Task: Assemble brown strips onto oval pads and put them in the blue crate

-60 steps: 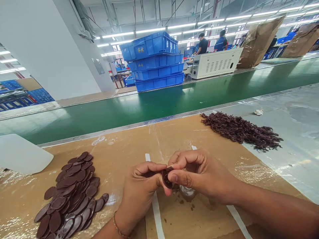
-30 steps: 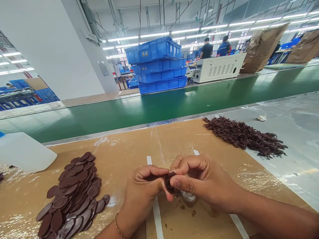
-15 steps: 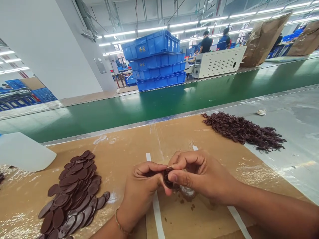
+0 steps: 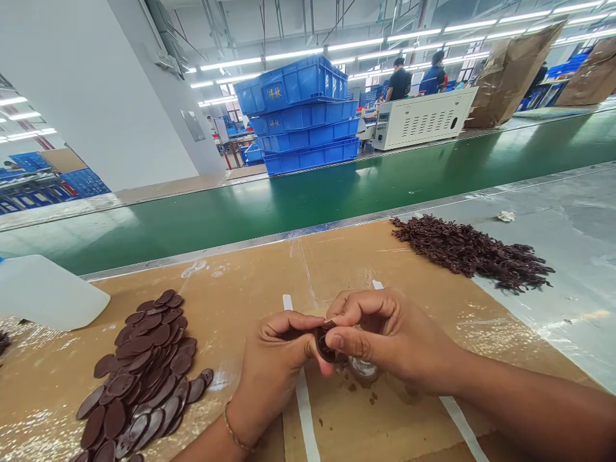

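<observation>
My left hand (image 4: 276, 359) is closed, its thumb and fingers pinching a dark brown oval disc (image 4: 326, 350). My right hand (image 4: 397, 340) meets it from the other side, thumb and forefinger pressed on the disc's upper edge. Whether a second small piece is between those fingertips, I cannot make out. Partly covered by my right hand, a small clear round dish (image 4: 363, 370) sits on the brown sheet, with dark crumbs or drips around it. To the left lies a pile of similar brown oval discs (image 4: 144, 359). A heap of thin, knobbly dark brown pieces (image 4: 469, 250) lies at the back right.
Brown sheeting (image 4: 240, 276) with white tape strips (image 4: 307, 417) covers the table. At the left edge lies a translucent plastic jug (image 4: 52, 292). Behind runs a green conveyor belt (image 4: 216, 215), with stacked blue crates (image 4: 308, 119) and a cream machine (image 4: 423, 119) beyond. Two people stand farther back.
Both hands hold nearly the same pose on the disc, which is turned very slightly. Nothing else has visibly moved.
</observation>
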The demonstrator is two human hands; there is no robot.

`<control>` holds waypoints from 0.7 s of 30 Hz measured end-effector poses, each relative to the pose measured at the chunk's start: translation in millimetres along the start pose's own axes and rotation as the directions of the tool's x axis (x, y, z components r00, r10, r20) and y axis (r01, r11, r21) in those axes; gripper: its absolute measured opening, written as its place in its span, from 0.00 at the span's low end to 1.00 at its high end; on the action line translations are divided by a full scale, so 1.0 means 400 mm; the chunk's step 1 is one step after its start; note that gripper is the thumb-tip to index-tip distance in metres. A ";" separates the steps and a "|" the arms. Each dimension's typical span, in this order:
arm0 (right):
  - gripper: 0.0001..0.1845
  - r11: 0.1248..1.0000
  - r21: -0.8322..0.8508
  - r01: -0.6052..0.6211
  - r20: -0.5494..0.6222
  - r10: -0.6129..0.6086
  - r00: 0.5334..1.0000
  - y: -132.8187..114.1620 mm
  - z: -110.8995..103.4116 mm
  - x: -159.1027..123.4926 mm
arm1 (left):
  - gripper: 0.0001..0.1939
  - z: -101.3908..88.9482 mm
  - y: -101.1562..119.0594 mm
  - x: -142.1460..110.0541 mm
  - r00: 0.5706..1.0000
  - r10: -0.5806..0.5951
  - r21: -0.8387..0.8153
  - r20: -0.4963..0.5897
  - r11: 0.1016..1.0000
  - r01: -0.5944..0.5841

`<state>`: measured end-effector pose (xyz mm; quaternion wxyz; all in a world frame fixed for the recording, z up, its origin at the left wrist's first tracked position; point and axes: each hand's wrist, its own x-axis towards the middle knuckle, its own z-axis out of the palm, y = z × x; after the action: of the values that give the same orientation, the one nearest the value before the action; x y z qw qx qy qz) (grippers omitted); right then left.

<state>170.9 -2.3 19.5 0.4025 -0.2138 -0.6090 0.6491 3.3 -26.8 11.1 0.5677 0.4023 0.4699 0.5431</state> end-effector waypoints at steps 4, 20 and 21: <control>0.10 1.000 0.012 -0.009 -0.001 0.009 1.000 -0.004 0.002 -0.001 | 0.07 0.000 -0.001 -0.002 1.000 -0.010 -0.025 0.000 1.000 0.010; 0.10 1.000 0.020 -0.012 0.005 0.012 1.000 -0.002 0.002 -0.005 | 0.07 0.001 0.002 0.002 1.000 -0.009 -0.034 0.011 0.999 0.009; 0.09 1.000 0.023 -0.011 0.005 0.011 1.000 -0.001 0.002 -0.004 | 0.06 0.000 0.001 0.001 1.000 -0.009 -0.037 0.017 0.999 0.010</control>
<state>171.5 -4.2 19.8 0.3998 -0.2108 -0.6015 0.6587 3.3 -26.1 11.6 0.5817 0.3938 0.4568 0.5458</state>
